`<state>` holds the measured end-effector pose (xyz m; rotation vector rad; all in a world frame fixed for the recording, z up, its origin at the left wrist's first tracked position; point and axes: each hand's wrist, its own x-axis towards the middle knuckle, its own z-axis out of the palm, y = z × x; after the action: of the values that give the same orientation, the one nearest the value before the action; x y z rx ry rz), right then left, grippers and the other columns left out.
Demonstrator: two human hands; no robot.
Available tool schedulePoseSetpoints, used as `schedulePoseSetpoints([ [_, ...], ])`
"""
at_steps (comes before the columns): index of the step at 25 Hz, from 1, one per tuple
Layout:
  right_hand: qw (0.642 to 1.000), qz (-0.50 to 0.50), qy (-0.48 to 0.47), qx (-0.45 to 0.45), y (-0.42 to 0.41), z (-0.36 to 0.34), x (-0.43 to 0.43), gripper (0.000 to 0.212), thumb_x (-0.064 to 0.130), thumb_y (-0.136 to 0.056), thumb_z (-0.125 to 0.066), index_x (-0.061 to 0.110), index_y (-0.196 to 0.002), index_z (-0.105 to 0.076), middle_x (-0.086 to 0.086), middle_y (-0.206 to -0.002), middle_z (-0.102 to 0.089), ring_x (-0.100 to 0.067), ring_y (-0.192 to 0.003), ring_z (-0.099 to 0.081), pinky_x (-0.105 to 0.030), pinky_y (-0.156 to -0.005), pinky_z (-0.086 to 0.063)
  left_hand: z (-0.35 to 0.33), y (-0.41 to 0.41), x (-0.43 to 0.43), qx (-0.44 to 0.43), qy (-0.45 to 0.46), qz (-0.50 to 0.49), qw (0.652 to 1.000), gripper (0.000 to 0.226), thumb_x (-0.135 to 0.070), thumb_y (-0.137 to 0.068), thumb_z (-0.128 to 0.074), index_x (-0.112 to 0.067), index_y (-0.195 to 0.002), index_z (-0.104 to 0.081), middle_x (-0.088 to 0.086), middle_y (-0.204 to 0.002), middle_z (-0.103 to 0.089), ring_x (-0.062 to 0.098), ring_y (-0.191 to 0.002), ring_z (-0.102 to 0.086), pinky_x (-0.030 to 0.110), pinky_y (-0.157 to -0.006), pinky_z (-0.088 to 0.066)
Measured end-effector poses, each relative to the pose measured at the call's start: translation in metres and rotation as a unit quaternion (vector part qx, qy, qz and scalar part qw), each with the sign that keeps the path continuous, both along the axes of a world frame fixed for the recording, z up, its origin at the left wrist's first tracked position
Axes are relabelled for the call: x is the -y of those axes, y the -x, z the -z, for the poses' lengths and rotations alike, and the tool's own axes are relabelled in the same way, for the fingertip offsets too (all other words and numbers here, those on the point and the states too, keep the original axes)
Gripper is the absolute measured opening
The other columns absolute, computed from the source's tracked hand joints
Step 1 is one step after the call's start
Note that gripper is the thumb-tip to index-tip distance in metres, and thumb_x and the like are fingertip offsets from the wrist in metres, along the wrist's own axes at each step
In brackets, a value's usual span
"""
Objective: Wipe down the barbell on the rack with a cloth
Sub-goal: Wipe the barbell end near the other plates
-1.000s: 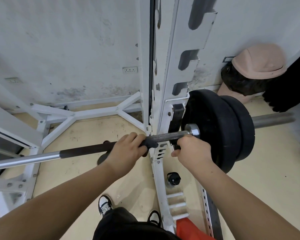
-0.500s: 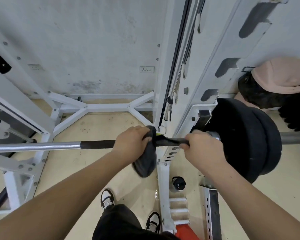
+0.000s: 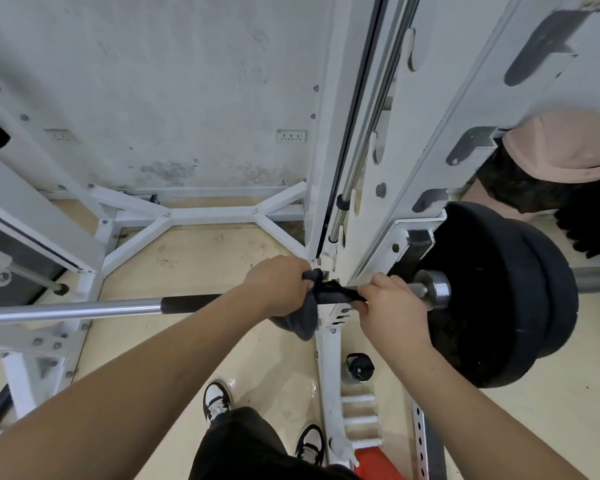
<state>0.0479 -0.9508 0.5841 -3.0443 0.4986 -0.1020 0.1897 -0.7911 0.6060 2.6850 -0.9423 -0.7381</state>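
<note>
Two hands work one barbell (image 3: 84, 309), which lies across the hooks of a white rack (image 3: 426, 109) in front of us. Our left hand (image 3: 278, 285) curls over the bar with a dark cloth (image 3: 302, 320) bunched beneath it, a fold hanging below. Our right hand (image 3: 392, 306), just apart from it, clamps the cloth's other end against the bar beside the steel collar. Black weight plates (image 3: 499, 299) load the sleeve at our right. On the floor (image 3: 187, 258) by the rack's foot stands a bottle (image 3: 359, 368) with a dark cap; we cannot tell what it holds. A wall socket (image 3: 291, 136) bears marks too small to read. A pink cap (image 3: 561, 147) sits behind the plates.
</note>
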Motion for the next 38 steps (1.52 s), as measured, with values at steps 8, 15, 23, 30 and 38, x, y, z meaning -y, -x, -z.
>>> schedulePoseSetpoints([
  [8,0.999,0.025,-0.032,0.012,-0.005,-0.003,0.003,0.027,0.026,-0.057,-0.096,0.018,-0.059,-0.07,0.006,-0.066,-0.052,-0.021,-0.068,-0.058,-0.02,-0.041,-0.025,-0.011,-0.013,0.038,-0.118,0.032,0.067,0.99,0.015,-0.027,-0.1,-0.057,-0.015,-0.096,-0.065,0.003,-0.096,-0.066,0.025,-0.094,-0.06,0.033,-0.08,-0.045],
  [15,0.999,0.015,-0.027,0.005,-0.004,-0.005,0.002,0.025,0.03,-0.061,-0.093,0.018,-0.062,-0.072,0.005,-0.07,-0.055,-0.022,-0.072,-0.059,-0.021,-0.044,-0.027,-0.006,-0.002,0.057,-0.073,-0.014,0.03,0.997,0.015,-0.024,-0.099,-0.054,-0.013,-0.099,-0.065,0.01,-0.103,-0.067,0.031,-0.099,-0.065,0.034,-0.076,-0.047],
  [23,1.0,0.005,-0.003,-0.024,-0.006,-0.01,0.0,0.021,0.037,-0.078,-0.079,0.017,-0.076,-0.073,0.005,-0.083,-0.057,-0.021,-0.086,-0.059,-0.023,-0.046,-0.029,-0.006,-0.022,-0.005,-0.031,-0.085,-0.021,0.996,0.018,-0.029,-0.1,-0.051,-0.015,-0.101,-0.062,0.008,-0.106,-0.068,0.028,-0.097,-0.063,0.038,-0.081,-0.05],
  [30,0.996,-0.007,-0.041,-0.083,-0.027,-0.029,-0.011,0.012,0.026,-0.093,-0.059,0.018,-0.099,-0.065,0.001,-0.102,-0.051,-0.021,-0.111,-0.051,-0.031,-0.065,-0.039,0.0,0.021,-0.027,0.04,0.024,-0.041,0.998,0.008,-0.026,-0.104,-0.046,-0.021,-0.105,-0.053,0.002,-0.101,-0.064,0.025,-0.09,-0.06,0.036,-0.072,-0.046],
  [38,0.988,-0.052,-0.135,-0.05,-0.054,-0.017,-0.065,0.026,0.03,-0.093,-0.063,0.021,-0.115,-0.072,0.004,-0.108,-0.058,-0.019,-0.112,-0.052,-0.032,-0.073,-0.046,0.02,0.027,-0.082,0.151,0.061,-0.065,0.984,0.016,-0.018,-0.097,-0.052,-0.024,-0.111,-0.058,-0.001,-0.105,-0.065,0.023,-0.095,-0.058,0.031,-0.069,-0.039],
])
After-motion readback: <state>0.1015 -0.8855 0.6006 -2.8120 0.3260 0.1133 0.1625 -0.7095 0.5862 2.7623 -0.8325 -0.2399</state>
